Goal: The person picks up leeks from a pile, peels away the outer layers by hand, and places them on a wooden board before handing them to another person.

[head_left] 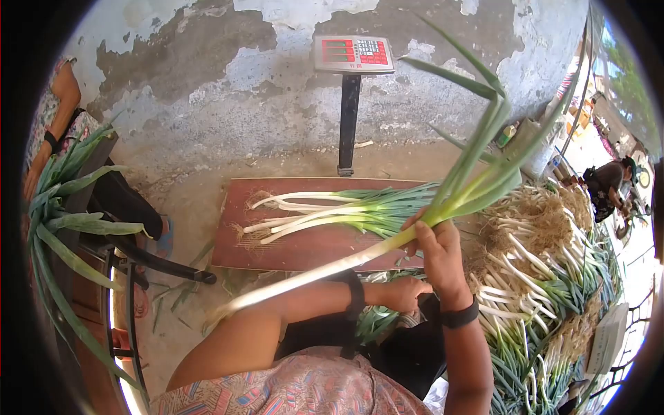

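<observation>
One leek, long axis diagonal, leaves upper right

beyond the far edge of the reddish-brown surface, a plaster wall stretches across, its pale bluish-white paint flaked away in broad patches to bare grey. a dusty, light brown floor spreads past the left corners, with dark metal-framed furniture off the left edge. well beyond the right edge, strong daylight whitens the ground below some greenery.
</observation>
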A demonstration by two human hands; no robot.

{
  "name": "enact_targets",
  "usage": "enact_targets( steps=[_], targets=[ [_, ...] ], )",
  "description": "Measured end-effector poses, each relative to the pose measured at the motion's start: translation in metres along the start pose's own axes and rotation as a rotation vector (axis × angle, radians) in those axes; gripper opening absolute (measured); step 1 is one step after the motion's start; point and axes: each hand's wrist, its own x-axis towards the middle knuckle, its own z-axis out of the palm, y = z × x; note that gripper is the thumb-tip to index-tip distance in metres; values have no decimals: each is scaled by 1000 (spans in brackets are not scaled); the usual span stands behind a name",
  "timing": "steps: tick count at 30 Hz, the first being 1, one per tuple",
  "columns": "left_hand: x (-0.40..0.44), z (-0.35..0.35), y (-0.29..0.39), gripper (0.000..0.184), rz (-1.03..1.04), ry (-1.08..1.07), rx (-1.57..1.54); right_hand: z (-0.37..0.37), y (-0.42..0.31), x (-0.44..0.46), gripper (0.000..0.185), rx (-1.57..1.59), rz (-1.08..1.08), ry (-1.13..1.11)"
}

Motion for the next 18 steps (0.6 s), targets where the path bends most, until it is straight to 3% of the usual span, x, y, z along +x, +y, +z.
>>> enact_targets(
  steps=[1, 3, 4, 5, 7, 8, 10, 13, 18],
  targets=[
    [1, -18, 12, 20, 1, 7, 1, -11, 6, 2, 12, -126, -34, 76],
    [0, -59, 38, 34, -413, -151, -212, -32, 11, 4, 11, -102, -52, 152],
    [-9, -51, 12, 32, -482, -84, -420, -44, 15, 6, 11, -56, -71, 262],
    [-13, -63, 18, 32, -479, -81, -418, -52, 16, 7, 11, -9, -91, 374],
    [-20, -92, 33, 30, -524, 245, -930, -61, 17, 7, 10, 101, -117, 425],
    [-19, -104, 43, 30, -515, 247, -925, -64, 16, 8, 9, 215, -132, 474],
    [-17, -122, 60, 33, -491, 558, -1313, -64, 11, 10, 9, 316, -162, 429],
    [-7, -141, 67, 33, -338, 691, -1411, -64, 15, 13, 12, 442, -203, 308],
    [2, -155, 78, 15, -190, 793, -1464, -57, 18, 7, 13, 665, -29, 268]
  ],
)
